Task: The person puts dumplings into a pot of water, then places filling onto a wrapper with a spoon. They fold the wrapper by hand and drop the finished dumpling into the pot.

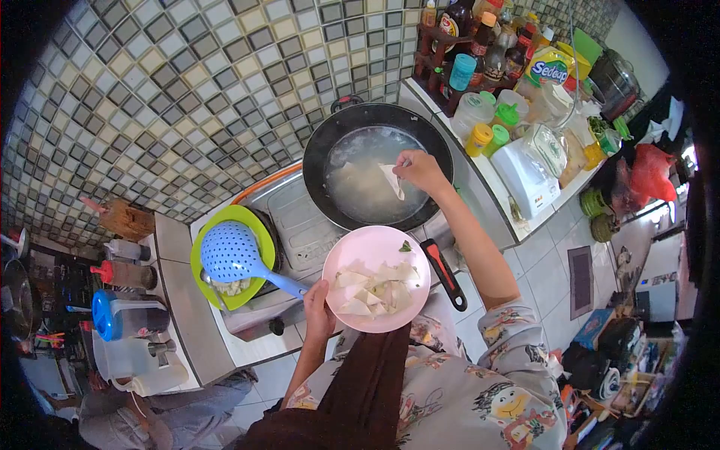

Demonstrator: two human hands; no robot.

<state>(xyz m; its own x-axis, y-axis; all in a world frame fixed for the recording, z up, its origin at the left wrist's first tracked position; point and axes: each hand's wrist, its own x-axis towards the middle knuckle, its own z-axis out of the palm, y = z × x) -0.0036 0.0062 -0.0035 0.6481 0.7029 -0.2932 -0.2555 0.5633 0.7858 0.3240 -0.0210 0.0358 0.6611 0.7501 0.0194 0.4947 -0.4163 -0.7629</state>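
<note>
My left hand (319, 309) grips the left rim of a pink plate (345, 253), holding it in front of my body. Folded white dumplings (371, 294) lie in a pile on it, with a small green leaf near its upper right edge. Over the large black wok (319, 196), my right hand (417, 172) pinches one pale folded dumpling (392, 182) by its edge. Cloudy, steaming liquid fills the wok's middle, and a few pale shapes show in it. The wok's black and red handle (444, 276) points toward me, just right of the plate.
Left of the wok, a blue slotted ladle (234, 251) rests across a green bowl (201, 279) on the stove (300, 232). Bottles and jars (480, 142) crowd the right counter beside a white kitchen scale (525, 180). A blue-lidded pitcher (120, 315) stands at left, near another person's legs (165, 412).
</note>
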